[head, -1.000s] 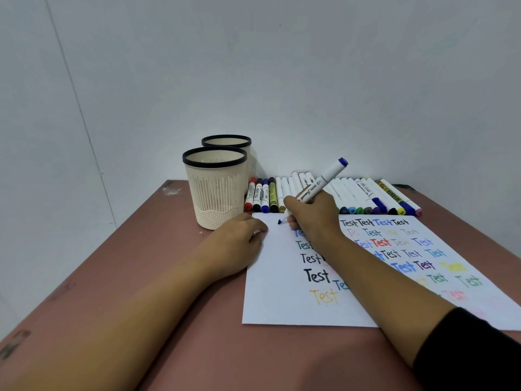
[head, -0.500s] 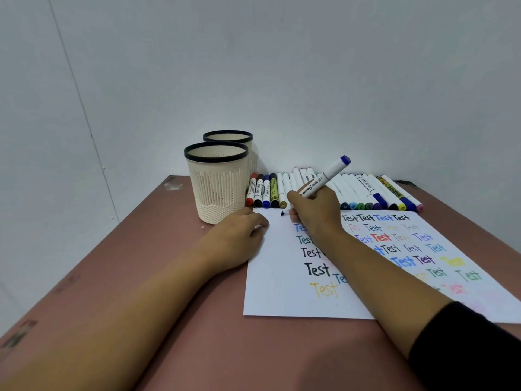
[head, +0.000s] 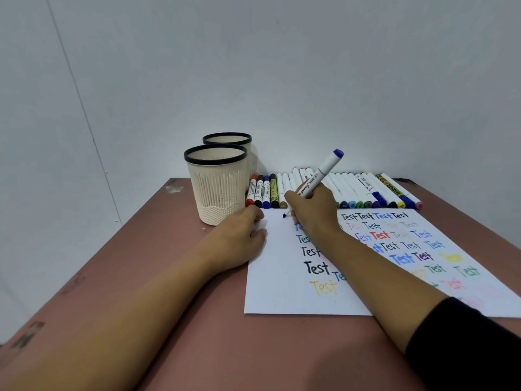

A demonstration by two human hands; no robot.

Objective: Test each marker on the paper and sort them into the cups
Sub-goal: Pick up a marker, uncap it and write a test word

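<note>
– Down at the near edge, what's cut off?
– Both arms run out of shot at the bottom. The right forearm [head: 380, 277] ends in a black sleeve [head: 465, 348], only partly in view. Brown table [head: 169, 348] underneath, scuffed on the L side.
– And the paper?
– White paper [head: 282, 300] lies flat, R of centre; its near R corner goes past the frame edge. It's covered w/ "Test" in many colours. The right forearm lies across it & hides parts of several words. The pale pink & yellow ones are hard to read.
– Hands?
– Left hand [head: 239, 238] rests on the paper's L edge, fingers loosely bent, holding nothing. Right hand [head: 313, 210] grips a white marker [head: 318, 179] in a writing hold; its fingertips are hidden behind the back of the hand. The marker tilts up & away to the R, blue end on top, dark tip down at the paper's far edge. Touching or just above, can't tell.
– Behind that?
– Near cup [head: 215, 187], cream w/ black rim, stands just beyond the left hand, off the paper. Far cup [head: 227, 139] is right behind it, mostly hidden: only the rim & a bit of side show. Can't see inside either. A row of markers [head: 352, 190] lies side by side along the paper's far edge, near the wall [head: 282, 66]; the right hand blocks a few in the middle.
</note>
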